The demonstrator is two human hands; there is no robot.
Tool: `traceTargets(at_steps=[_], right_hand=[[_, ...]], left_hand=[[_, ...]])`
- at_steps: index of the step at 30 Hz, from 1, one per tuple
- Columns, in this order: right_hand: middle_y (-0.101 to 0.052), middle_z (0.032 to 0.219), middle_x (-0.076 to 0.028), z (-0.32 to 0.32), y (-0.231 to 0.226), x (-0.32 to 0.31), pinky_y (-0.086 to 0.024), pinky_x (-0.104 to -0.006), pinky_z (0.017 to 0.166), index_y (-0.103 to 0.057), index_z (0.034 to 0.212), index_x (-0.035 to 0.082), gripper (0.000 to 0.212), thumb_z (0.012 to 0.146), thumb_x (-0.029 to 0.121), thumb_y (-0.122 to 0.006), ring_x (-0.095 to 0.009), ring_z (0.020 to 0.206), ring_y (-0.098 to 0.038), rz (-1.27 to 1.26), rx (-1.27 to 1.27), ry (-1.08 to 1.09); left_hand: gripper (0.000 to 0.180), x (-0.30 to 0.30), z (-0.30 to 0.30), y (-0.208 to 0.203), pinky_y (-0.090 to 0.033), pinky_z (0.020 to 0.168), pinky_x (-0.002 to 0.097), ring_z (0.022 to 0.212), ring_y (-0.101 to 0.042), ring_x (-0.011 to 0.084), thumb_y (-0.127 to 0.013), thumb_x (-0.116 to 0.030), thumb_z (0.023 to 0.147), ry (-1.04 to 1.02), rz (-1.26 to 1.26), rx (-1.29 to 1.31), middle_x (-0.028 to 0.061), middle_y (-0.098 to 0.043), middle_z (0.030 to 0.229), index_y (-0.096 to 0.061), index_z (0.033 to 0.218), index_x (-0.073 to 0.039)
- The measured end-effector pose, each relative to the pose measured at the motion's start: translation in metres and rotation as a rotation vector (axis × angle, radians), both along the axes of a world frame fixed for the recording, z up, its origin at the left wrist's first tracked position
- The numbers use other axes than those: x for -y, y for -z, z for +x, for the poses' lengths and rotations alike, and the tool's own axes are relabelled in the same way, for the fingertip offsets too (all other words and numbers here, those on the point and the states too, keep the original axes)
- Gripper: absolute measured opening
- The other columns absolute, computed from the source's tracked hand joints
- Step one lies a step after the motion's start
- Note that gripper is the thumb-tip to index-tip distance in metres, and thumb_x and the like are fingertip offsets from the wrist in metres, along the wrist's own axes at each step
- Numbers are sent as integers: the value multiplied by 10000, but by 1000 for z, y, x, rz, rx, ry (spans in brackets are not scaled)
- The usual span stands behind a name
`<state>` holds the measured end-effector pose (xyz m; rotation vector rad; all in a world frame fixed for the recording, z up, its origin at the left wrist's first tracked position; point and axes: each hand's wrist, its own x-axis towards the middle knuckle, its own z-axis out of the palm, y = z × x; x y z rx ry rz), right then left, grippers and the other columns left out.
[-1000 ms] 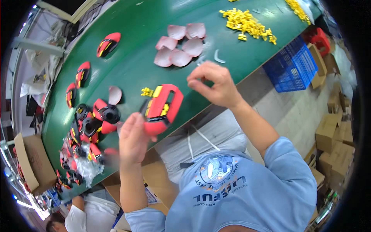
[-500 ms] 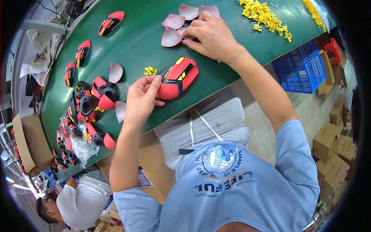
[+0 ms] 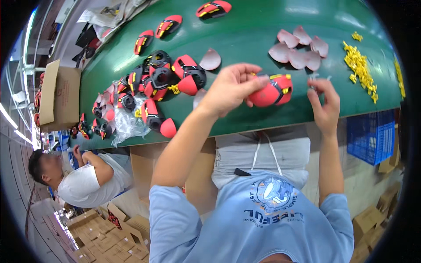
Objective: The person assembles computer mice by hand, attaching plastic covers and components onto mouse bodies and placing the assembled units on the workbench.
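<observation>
The red shell [image 3: 265, 95], trimmed in black and yellow, is held above a shiny green surface [image 3: 250, 48], close to the edge nearest the person. At the far left of this surface, 3 more shells [image 3: 168, 26] in the same colours lie in a slanting row. Below them is a jumbled heap of red and black parts [image 3: 154, 79], with a clear plastic bag [image 3: 131, 123] against its lower side. A pale pink petal-shaped piece [image 3: 210, 59] lies to the right of the heap, and 6 similar pink pieces [image 3: 297, 59] sit in a cluster farther right. Beyond those, a pile of small yellow parts [image 3: 362, 70] spreads toward the right end. An upright cardboard box [image 3: 60, 96] stands at the left end, and a blue crate [image 3: 370, 138] stands under the right side. Stacked cartons [image 3: 109, 236] fill the floor at lower left, where another person in a white shirt [image 3: 85, 186] sits by the surface. The left hand [image 3: 230, 90] grips the shell, its thumb [image 3: 259, 82] pressed on top, so that the shell juts out to the right of the fingers. The right hand [image 3: 325, 103] is apart from the shell, its fingers bent beside a small clear piece [image 3: 313, 77]; whether they grasp it, I cannot tell.
</observation>
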<state>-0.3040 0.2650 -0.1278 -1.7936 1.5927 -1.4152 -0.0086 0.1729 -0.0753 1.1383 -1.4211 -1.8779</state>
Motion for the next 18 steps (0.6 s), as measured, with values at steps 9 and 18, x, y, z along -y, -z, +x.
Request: traceTargets(at_steps=[9,18], right_hand=[[-699,824,-58,18,7,-12,-467,-295,615,-799,1004,23,110,896,25,-820,-163,698,-609,-15,48,-52],[-722,821,-61,17,7,-12,-450,-327,603,-795,968,32,118,864,31,-852,-194,685,-595,-69,-38,-53]], left_hand=[[405,180,-38,-44,-586,723,293,842,-721,146,-778,-338,1034,-262,-152,-106,84,-798,1058,-749,1259,-3],[487,224,41,-59,-575,849,298,960,-692,130,-699,-420,1077,-166,-667,495,79,-772,1208,-716,1318,3]])
